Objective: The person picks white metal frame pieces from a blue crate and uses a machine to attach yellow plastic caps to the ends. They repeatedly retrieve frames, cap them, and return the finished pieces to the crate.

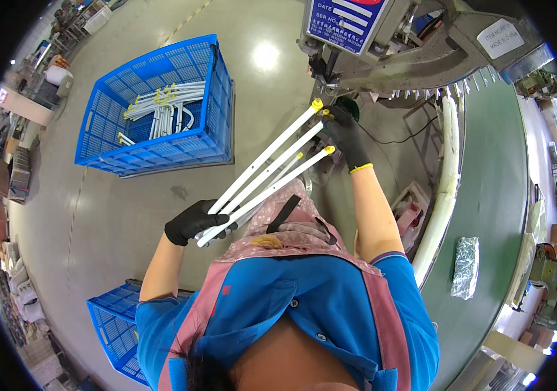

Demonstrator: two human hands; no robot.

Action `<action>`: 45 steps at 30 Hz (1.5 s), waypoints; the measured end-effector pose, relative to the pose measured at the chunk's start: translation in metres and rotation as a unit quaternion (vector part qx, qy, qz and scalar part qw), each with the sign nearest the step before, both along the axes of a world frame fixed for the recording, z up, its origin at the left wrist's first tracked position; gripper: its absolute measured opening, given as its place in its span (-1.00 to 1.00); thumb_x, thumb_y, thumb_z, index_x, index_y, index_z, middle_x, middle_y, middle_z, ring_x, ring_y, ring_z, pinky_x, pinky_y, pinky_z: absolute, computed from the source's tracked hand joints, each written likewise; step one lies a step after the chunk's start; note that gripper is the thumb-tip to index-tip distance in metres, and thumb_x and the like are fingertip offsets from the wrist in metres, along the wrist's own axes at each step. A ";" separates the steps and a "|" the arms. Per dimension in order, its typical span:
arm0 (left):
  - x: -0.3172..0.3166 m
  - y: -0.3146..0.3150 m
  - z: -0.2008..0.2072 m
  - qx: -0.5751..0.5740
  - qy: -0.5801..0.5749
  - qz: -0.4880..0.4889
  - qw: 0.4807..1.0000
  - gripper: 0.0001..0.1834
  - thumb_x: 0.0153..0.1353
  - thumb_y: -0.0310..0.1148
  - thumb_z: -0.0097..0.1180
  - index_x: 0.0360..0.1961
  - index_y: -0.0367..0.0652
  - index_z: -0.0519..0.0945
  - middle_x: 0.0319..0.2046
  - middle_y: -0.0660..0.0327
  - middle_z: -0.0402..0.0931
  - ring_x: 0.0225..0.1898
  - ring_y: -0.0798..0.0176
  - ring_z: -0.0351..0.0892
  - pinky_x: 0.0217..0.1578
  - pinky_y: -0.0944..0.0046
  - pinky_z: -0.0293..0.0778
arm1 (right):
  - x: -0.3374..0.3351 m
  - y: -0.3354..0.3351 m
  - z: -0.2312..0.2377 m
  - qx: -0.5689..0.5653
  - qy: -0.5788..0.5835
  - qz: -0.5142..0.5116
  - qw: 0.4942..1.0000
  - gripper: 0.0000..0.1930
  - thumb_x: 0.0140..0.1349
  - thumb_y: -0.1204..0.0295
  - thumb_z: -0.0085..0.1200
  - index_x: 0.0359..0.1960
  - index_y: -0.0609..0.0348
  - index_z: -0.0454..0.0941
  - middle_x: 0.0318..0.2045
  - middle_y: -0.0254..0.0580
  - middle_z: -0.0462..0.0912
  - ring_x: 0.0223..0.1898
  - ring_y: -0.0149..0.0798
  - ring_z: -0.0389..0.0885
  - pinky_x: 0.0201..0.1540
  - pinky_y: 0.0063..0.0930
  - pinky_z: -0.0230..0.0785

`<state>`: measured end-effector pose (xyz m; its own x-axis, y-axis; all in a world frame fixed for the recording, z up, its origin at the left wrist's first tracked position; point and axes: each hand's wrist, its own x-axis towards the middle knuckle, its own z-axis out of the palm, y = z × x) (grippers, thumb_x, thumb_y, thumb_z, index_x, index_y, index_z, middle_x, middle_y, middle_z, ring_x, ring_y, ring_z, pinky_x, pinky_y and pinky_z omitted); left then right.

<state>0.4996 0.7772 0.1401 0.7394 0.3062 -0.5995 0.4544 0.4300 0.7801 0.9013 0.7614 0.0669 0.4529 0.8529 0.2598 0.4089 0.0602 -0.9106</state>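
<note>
Several white tubes (pixel 272 171) with yellow tips slant across the space before my apron, slightly fanned apart. Black-gloved, my left hand (pixel 195 221) is closed round their lower ends. At their upper ends my right hand (pixel 347 133), in a black glove with a yellow cuff, has its fingers closed at the yellow tip (pixel 326 113) of a middle tube; its fingertips are partly hidden. The uppermost tube's yellow tip (pixel 317 104) lies just below the head of a grey machine (pixel 415 65).
On the left floor stands a blue plastic crate (pixel 161 153) with white, yellow-tipped tubes inside. Another blue crate (pixel 112 329) is at lower left. To the right runs a green surface (pixel 493 176), bearing a silvery packet (pixel 465 267), beside a long pale roll (pixel 446 189).
</note>
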 end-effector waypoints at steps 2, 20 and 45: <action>0.001 -0.004 0.002 0.013 -0.013 -0.002 1.000 -0.53 0.17 -0.29 0.17 0.05 -0.31 0.43 -0.26 0.09 0.59 -0.36 0.31 0.59 -0.37 0.35 0.54 | -0.002 0.005 0.000 -0.059 0.130 0.004 0.990 -0.75 0.13 0.42 0.04 -0.15 0.19 0.54 -0.36 -0.18 0.62 -0.34 -0.29 0.58 -0.28 -0.43 0.39; 0.013 -0.051 0.023 0.138 -0.024 0.086 0.986 -0.57 0.20 -0.29 0.10 0.02 -0.35 0.45 -0.26 0.13 0.59 -0.28 0.33 0.55 -0.23 0.31 0.45 | -0.006 0.007 0.052 0.060 0.275 0.064 0.957 -0.80 0.13 0.52 0.12 -0.19 0.26 0.51 -0.29 -0.31 0.58 -0.22 -0.42 0.52 -0.15 -0.56 0.37; 0.015 -0.083 0.004 0.182 0.051 0.172 0.967 -0.62 0.17 -0.25 0.13 -0.08 -0.31 0.50 -0.30 0.18 0.55 -0.28 0.39 0.46 -0.22 0.34 0.40 | -0.019 0.001 0.058 0.081 0.209 0.037 0.974 -0.79 0.19 0.43 0.04 -0.17 0.24 0.54 -0.26 -0.26 0.60 -0.21 -0.37 0.51 -0.03 -0.55 0.29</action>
